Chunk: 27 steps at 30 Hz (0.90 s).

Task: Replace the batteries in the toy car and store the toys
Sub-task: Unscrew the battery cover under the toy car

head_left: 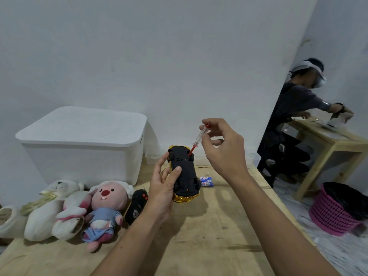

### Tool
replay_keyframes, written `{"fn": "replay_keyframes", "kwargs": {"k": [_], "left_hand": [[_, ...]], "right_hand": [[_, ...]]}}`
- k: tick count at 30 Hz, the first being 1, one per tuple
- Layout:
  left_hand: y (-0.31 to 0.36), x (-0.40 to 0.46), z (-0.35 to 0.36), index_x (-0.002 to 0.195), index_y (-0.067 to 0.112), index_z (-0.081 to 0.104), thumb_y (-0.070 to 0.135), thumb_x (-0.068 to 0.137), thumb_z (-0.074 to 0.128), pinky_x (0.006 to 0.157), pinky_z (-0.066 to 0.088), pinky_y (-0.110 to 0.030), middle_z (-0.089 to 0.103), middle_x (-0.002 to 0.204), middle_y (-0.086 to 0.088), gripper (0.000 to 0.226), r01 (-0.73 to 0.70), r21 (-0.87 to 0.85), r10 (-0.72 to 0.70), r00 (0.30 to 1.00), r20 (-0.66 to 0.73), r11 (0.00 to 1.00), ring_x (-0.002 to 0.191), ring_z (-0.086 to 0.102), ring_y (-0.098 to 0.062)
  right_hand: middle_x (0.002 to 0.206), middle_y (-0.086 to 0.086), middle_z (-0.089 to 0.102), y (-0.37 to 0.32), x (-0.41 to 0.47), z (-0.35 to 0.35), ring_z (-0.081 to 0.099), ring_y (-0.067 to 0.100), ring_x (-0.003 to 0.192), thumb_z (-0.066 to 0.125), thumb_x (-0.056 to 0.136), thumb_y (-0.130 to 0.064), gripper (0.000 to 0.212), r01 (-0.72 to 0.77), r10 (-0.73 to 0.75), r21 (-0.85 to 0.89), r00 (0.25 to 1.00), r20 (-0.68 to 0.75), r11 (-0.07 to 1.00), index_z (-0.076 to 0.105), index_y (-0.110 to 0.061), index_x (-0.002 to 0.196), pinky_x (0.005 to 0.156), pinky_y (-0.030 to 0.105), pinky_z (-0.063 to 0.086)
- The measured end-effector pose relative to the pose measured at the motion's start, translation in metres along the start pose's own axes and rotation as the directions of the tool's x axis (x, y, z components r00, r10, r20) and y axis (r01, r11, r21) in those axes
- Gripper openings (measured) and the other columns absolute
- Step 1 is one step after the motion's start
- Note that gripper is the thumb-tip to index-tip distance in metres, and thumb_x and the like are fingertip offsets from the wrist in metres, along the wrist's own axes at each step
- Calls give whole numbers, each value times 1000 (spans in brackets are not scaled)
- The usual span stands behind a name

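A gold toy car [184, 174] is held upside down above the wooden table, its black underside facing me. My left hand [162, 188] grips it from the left side, thumb on the underside. My right hand [221, 146] pinches a small screwdriver [199, 139] with a clear handle and red tip. The tip touches the car's underside near the far end. Two blue-and-white batteries [206, 181] lie on the table just right of the car. A black remote control [137, 206] rests left of my left wrist.
A white lidded storage box [83, 140] stands at the back left. Plush toys, a pink one [108, 208] and white ones [51, 210], lie along the left of the wooden table [209, 226]. A pink basket [336, 210] sits on the floor to the right. Another person [298, 108] works at a second table.
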<state>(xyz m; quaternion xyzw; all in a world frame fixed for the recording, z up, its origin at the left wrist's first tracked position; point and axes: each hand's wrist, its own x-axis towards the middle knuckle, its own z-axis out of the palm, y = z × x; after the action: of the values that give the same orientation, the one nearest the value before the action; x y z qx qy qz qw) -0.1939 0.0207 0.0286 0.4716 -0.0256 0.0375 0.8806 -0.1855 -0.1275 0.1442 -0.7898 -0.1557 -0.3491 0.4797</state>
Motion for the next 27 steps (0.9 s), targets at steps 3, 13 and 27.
{"fn": "replay_keyframes", "kwargs": {"k": [3, 13, 27], "left_hand": [[-1, 1, -1, 148, 37, 52, 10, 100, 67, 102, 57, -57, 74, 124, -17, 57, 0, -2, 0, 1000, 1, 1000, 121, 70, -38], [-1, 7, -15, 146, 36, 53, 9, 100, 66, 101, 56, -60, 70, 131, -21, 55, -24, -23, 22, 997, -70, 999, 122, 68, -42], [-14, 0, -32, 148, 34, 52, 5, 101, 63, 96, 59, -57, 71, 132, -19, 56, -18, -41, 14, 995, -96, 999, 125, 66, -43]], "right_hand": [[93, -9, 71, -4, -2, 0, 70, 1, 74, 74, 94, -14, 21, -21, 21, 25, 1000, -9, 999, 71, -17, 114, 63, 10, 51], [90, -10, 73, 24, -20, -20, 67, 3, 78, 81, 89, -17, 27, -85, 104, -128, 984, 142, 988, 77, -21, 115, 74, 11, 51], [71, -16, 75, 85, -90, -20, 64, -1, 66, 83, 82, -39, 11, -382, 448, -343, 884, 137, 858, 81, -28, 82, 70, 23, 53]]}}
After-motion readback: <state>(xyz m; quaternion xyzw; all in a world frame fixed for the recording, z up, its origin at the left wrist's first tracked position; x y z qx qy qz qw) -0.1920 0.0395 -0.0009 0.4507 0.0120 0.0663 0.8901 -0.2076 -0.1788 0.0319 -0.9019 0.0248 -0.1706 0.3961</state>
